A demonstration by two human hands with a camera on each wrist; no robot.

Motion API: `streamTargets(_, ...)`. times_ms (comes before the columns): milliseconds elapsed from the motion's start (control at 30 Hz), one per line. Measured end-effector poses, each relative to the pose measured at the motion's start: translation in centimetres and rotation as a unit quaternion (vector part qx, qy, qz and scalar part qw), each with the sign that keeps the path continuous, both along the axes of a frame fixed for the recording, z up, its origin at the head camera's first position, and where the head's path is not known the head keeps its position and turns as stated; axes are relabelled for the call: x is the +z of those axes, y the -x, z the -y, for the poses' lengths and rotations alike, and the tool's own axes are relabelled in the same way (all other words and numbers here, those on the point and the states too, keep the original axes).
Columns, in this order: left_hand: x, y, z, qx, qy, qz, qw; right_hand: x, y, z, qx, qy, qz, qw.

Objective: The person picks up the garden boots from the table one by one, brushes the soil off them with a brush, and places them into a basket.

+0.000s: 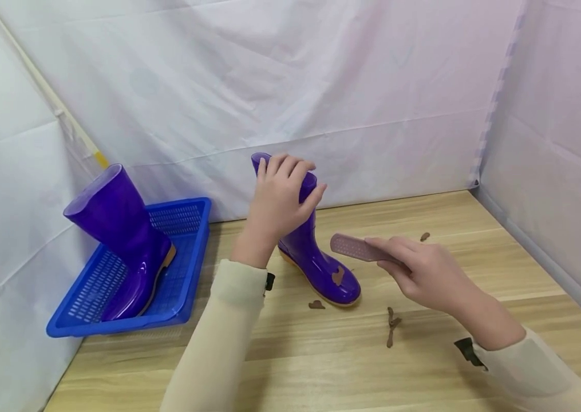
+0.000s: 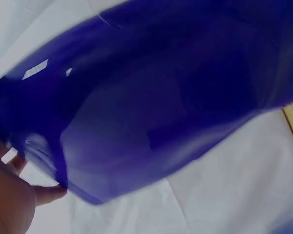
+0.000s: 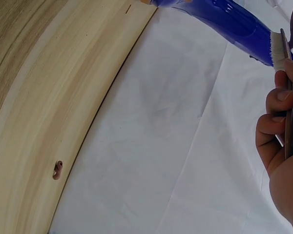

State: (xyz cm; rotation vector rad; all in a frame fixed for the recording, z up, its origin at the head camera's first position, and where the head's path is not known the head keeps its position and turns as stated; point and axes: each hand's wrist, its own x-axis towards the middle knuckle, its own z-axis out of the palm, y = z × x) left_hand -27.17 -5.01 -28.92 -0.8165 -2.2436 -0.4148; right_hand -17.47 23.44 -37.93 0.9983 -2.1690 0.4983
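A purple rain boot (image 1: pixel 303 252) stands on its sole on the wooden table, toe pointing toward the near right. My left hand (image 1: pixel 280 197) grips the top of its shaft, fingers and thumb around the rim; the purple shaft (image 2: pixel 161 107) fills most of the left wrist view. A brown patch (image 1: pixel 338 276) sticks to the toe. In my right hand (image 1: pixel 431 274) I hold a scrub brush (image 1: pixel 354 247) by its handle, above and to the right of the toe. White bristles (image 3: pixel 277 51) show on it in the right wrist view.
A matching boot (image 1: pixel 125 246) leans in a blue plastic basket (image 1: pixel 193 269) at the left. Brown bits lie on the table: one (image 1: pixel 316 304) beside the toe, another piece (image 1: pixel 391 326) nearer me, one (image 1: pixel 425 236) farther right. White cloth (image 1: pixel 372 114) hangs behind.
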Motion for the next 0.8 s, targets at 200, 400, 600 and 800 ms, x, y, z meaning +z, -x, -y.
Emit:
streamTargets(200,-0.2,-0.9,-0.8,0.005,-0.034,-0.065,0.9973,-0.2,0.1,0.0,0.011,0.015,-0.016,0.9997)
streamTargets(400,-0.6,-1.0,-1.1,0.016,-0.001,-0.130,0.9914,-0.2,0.3,0.0,0.016,0.018,-0.022,0.9995)
streamTargets(600,-0.8,-1.1,-1.3,0.052,0.048,-0.176,0.9818,-0.2,0.1,0.0,0.004,0.003,-0.005,1.0000)
streamTargets(800,-0.6,-0.9,-1.4,0.047,0.034,-0.130,0.9898,-0.1,0.0,-0.1,0.003,0.005,-0.004,1.0000)
